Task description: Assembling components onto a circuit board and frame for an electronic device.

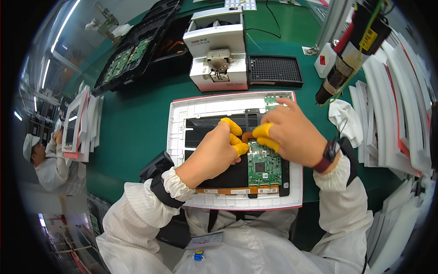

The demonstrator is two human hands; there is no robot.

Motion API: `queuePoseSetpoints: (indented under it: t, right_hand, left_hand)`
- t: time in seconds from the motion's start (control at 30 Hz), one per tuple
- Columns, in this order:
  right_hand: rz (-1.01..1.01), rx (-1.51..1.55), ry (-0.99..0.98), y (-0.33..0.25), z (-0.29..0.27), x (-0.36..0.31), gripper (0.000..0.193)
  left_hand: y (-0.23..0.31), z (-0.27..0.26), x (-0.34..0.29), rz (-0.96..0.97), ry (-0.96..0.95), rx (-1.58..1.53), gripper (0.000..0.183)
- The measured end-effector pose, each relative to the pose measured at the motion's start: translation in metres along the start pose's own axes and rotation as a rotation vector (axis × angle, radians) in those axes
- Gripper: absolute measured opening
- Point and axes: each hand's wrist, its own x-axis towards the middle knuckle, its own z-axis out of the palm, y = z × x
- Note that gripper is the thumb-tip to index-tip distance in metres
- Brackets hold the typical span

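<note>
In front of me lies a white-framed display panel [177, 119], its back facing up, with a black plate inside. A green circuit board [272, 170] sits on its right half. An orange flat cable [247, 135] bends at the board's upper left corner. My left hand [212, 153], in yellow finger cots, closes thumb and finger at the cable's lower end. On the other side my right hand [289, 132], also in yellow cots, has thumb and forefinger bent together over the cable and the board's top edge. Its fingertips are slightly blurred, and what they pinch is hidden.
Behind the panel stands a white tabletop machine [218, 59], with a black grid tray [275, 71] beside it. Black trays of green boards [130, 59] stand back left. An electric screwdriver [340, 75] hangs at right, near a white cloth [345, 119] and stacked white frames [397, 100]. A co-worker [50, 162] sits far left.
</note>
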Motion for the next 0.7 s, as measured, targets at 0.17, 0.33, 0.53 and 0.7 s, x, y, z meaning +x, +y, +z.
queuePoseSetpoints:
  t: [0.17,0.33,0.53,0.7]
  right_hand:
    - [-0.011,-0.004,-0.09,-0.015,-0.001,-0.019,0.004]
    - [-0.01,0.024,-0.07,-0.016,0.0,-0.017,0.007]
    - [-0.016,0.002,-0.106,-0.021,-0.001,-0.017,0.007]
    - [0.005,-0.179,-0.149,-0.038,-0.004,-0.018,0.005]
  left_hand:
    - [-0.006,-0.001,0.002,0.017,0.004,-0.007,0.032]
    - [-0.009,-0.003,0.001,0.023,-0.004,-0.009,0.031]
    - [-0.009,-0.002,0.001,0.04,0.0,0.035,0.033]
    - [-0.017,0.0,0.003,0.089,0.013,0.023,0.034]
